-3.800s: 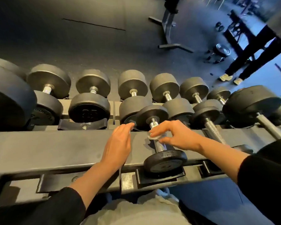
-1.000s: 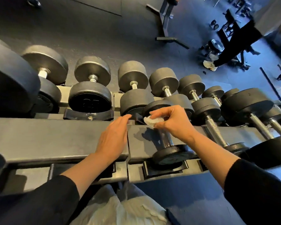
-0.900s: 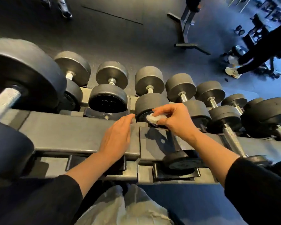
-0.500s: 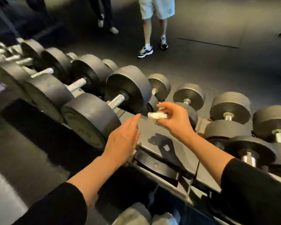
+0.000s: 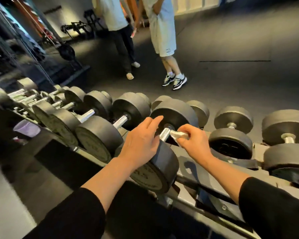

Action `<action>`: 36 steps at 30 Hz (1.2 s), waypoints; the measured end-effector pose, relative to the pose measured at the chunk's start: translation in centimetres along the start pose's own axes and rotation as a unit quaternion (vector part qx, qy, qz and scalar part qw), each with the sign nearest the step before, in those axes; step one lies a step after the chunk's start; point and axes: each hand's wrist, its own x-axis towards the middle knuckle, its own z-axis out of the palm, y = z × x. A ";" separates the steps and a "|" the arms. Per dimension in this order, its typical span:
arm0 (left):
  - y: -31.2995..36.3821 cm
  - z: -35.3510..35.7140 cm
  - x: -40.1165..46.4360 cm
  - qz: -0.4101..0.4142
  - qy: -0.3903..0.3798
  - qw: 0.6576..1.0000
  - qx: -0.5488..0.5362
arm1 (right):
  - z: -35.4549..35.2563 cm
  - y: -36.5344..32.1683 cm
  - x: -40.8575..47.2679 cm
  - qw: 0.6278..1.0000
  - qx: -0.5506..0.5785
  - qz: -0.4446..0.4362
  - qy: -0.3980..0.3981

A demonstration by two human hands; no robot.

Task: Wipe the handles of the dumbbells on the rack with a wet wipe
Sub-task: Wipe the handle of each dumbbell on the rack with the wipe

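While the rack (image 5: 193,171) ran as a long dark slope from nine o'clock down toward four o'clock, rows of black dumbbells lay across it with their handles pointing away from the wearer. Two people (image 5: 162,31) stood on the dark floor at twelve o'clock, seen only from the shoulders down. Near the centre lay the large dumbbell (image 5: 154,168) being cleaned, its near head at six o'clock of its far head. Over that near head lay the left hand (image 5: 141,144), fingers straight and close together, tips reaching toward the far head. At three o'clock of it, the right hand (image 5: 195,142) had its fingers curled, pinching a crumpled white wet wipe (image 5: 178,135) against the knurled silver handle (image 5: 164,133). A pale purple cup (image 5: 26,129) sat at nine o'clock on the rack's edge.
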 end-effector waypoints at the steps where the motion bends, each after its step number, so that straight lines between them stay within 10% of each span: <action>1: -0.8 -0.3 0.5 0.006 -0.004 1.000 -0.011 | 0.6 -0.1 0.4 1.000 -0.012 0.008 0.007; 23: -3.6 0.8 2.3 -0.050 -0.146 0.987 -0.050 | 7.2 2.5 3.3 0.994 -0.005 0.065 0.091; 36: -2.9 0.6 2.9 -0.107 -0.186 0.976 -0.035 | 6.9 2.9 0.0 0.971 0.233 0.039 -0.036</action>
